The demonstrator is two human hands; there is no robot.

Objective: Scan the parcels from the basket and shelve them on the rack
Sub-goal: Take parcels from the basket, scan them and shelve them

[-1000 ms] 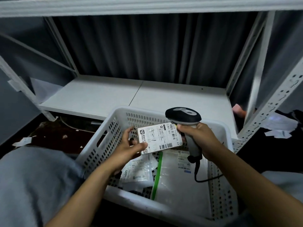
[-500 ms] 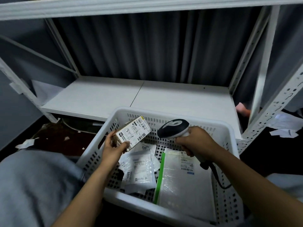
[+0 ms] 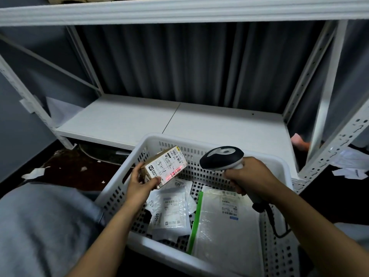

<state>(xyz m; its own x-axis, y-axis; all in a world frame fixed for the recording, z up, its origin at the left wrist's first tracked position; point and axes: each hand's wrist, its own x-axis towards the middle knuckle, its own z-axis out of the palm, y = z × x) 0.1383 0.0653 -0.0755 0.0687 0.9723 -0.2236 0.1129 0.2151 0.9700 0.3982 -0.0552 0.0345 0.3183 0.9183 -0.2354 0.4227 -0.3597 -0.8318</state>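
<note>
My left hand (image 3: 139,184) grips a small brown cardboard box (image 3: 165,166) with a white shipping label, held tilted above the left part of the white perforated basket (image 3: 279,166). A red scan line lies across the label's barcode. My right hand (image 3: 249,174) holds a black and white barcode scanner (image 3: 221,157) by its handle, its head pointing left at the box. Inside the basket lie a large bubble mailer with a green edge (image 3: 223,226) and several white poly mailers (image 3: 171,212). The white rack shelf (image 3: 179,120) sits bare behind the basket.
White rack uprights stand at left (image 3: 30,100) and right (image 3: 335,152), with an upper shelf beam (image 3: 179,11) overhead. A grey curtain hangs behind. Paper scraps lie on the dark floor at left (image 3: 36,172) and right (image 3: 351,172). My grey-clad leg (image 3: 40,226) is lower left.
My left hand carried the box leftward and tilted it. The scanner swung down and left to face the label, and a red scan line now shows on the barcode.
</note>
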